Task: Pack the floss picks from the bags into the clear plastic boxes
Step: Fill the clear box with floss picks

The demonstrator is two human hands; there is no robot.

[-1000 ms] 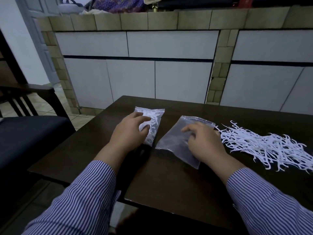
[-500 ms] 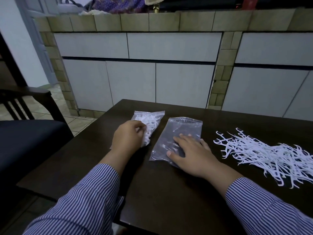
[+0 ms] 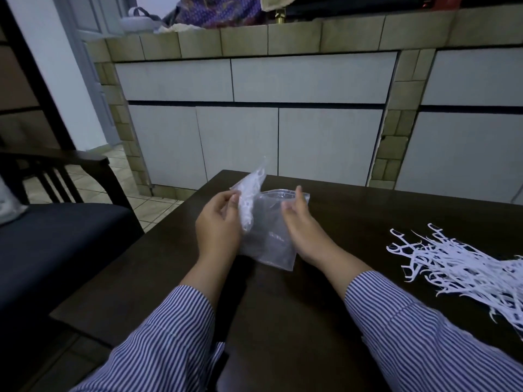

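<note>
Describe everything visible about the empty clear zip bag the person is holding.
The empty clear plastic zip bag is a flat, see-through rectangular pouch with a zip strip along its top edge. It looks limp and slightly creased, with nothing visible inside. It is lifted and tilted over the dark wooden table. The right hand grips its upper right side. The left hand holds the smaller clear bag packed with white floss picks, which overlaps its left edge.

A filled bag (image 3: 250, 198) stood tilted in the left hand (image 3: 219, 224), just left of an emptied bag (image 3: 270, 236) held by the right hand (image 3: 301, 222). Loose floss picks (image 3: 458, 264) lay on the bench (image 3: 283, 306), well right. A chair (image 3: 56, 230) sat left of the bench.
</note>
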